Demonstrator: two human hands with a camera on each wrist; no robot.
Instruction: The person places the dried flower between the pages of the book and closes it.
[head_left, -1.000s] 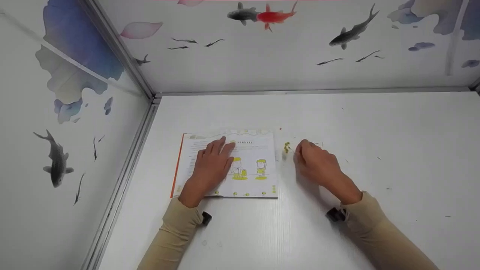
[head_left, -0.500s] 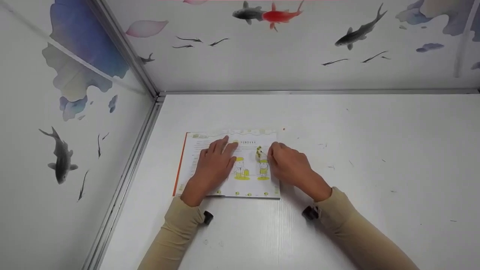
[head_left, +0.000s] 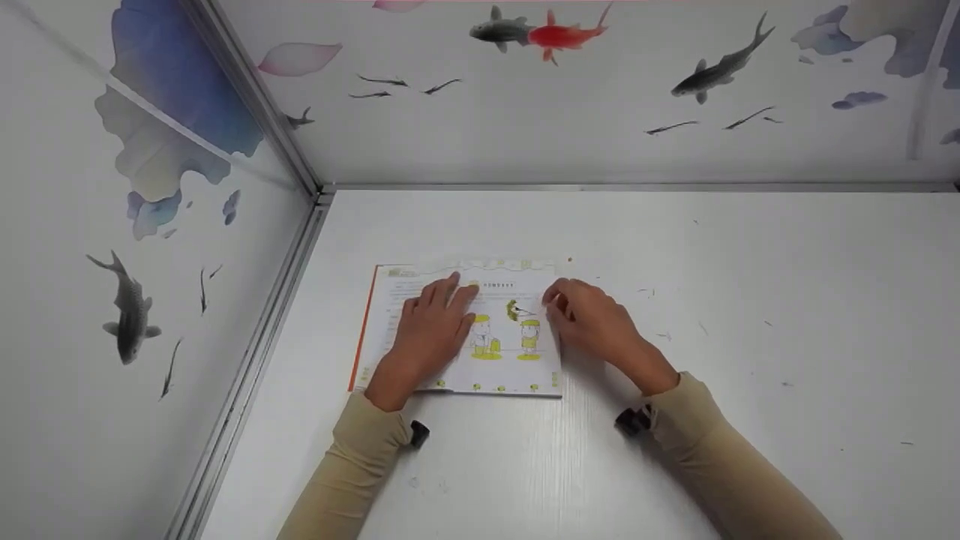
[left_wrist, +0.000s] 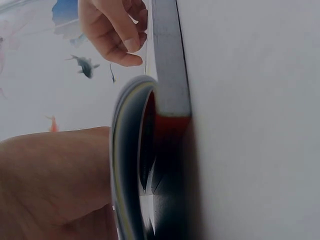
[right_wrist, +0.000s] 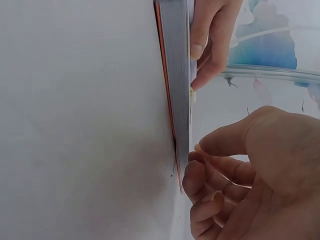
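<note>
An open book (head_left: 517, 375) with printed yellow cartoon figures lies on the white table. On its right page is a small yellow-green flower sprig (head_left: 513, 310), its thin stem pointing right. My left hand (head_left: 427, 330) rests with fingers spread across the middle of the book. Beside the page's right edge, my right hand (head_left: 600, 322) hovers with loosely bent fingers, just off the end of the stem. The right wrist view has the thumb and fingertips (right_wrist: 194, 172) close to the book's edge. From the left wrist, the pages (left_wrist: 125, 150) near the left hand bow upward.
Tiny dark stem bits (head_left: 664, 335) and an orange speck (head_left: 570, 259) are scattered on the table (head_left: 750, 465). White panels printed with fish (head_left: 720, 71) stand at the back and left. A metal frame rail (head_left: 247, 360) runs along the left edge.
My right hand has carried the flower sprig leftward from the table onto the right page, then let it go and drawn back slightly. The left hand stays on the book.
</note>
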